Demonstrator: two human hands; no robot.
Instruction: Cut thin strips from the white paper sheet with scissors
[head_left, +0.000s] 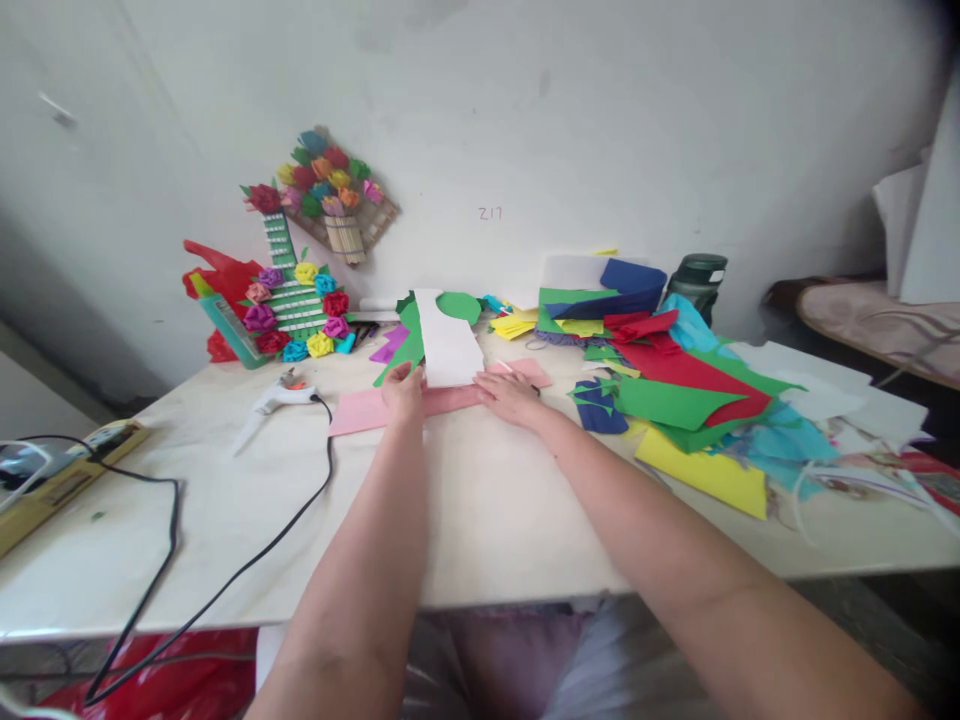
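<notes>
A white paper piece, narrow at the top and wider below, lies over green paper on the table. Its lower edge meets a strip of pink paper that runs sideways beneath both hands. My left hand has its fingers closed at the lower left corner of the white piece; whether the pink paper is pinched too, I cannot tell. My right hand lies with fingers stretched out over the pink paper, its fingertips touching the lower right corner of the white piece.
To the left lies a white glue gun with a black cord trailing off the front edge. Behind it stand a green bottle and a flower-covered paper guitar. Coloured paper scraps and a dark flask are on the right.
</notes>
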